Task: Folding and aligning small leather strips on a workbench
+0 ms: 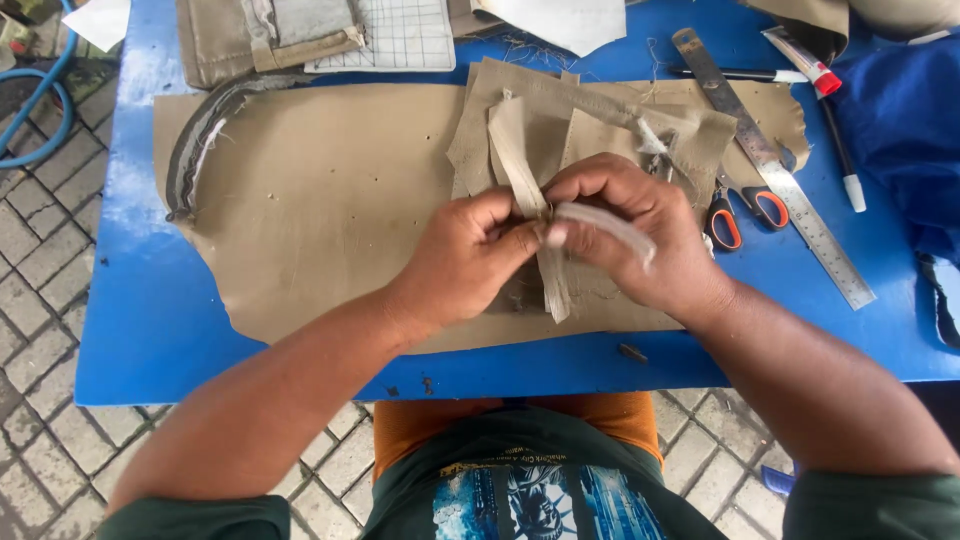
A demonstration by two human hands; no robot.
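Fabric strip [528, 190] pinched between fingers [520, 232], both hands

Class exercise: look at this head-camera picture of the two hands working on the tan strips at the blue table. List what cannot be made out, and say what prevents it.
- Where the tan strip is pinched: covered by the left hand and right hand.
- Pale strip end: motion-blurred.
- Scissors: blades behind the right hand.
- Blue cloth: cut off by the right edge.
- Steel ruler: markings too small.
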